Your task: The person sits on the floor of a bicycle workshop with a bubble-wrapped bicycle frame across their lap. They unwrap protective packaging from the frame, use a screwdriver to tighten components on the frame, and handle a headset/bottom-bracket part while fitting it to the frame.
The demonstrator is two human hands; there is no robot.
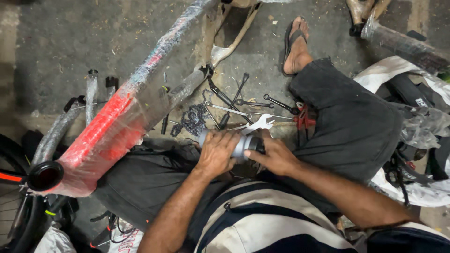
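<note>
Far left, a black rubber bicycle tyre curves along the edge, and right beside it sits the open black head tube of a red bicycle frame wrapped in clear plastic film, its tubes slanting up toward the far middle of the scene. On the grey concrete floor beyond the frame lies a heap of dark bicycle chain.

Centre now: the left hand is wrapped around the left end of a short grey metal cylinder with a black end, fingers curled over the top. The right hand closes on the black right end of that same cylinder, thumb and fingers pinching it. The part sits just above the person's lap, near the dark shorts, held between both hands.

Just beyond the hands, a silver open-ended spanner lies on the floor, with a scatter of thin black spanners and rods further out. To the right of those, red-handled pliers rest against the bent knee. Far right, crumpled clear plastic wrapping lies over black bicycle parts, and a sandalled foot is planted at the far side.
</note>
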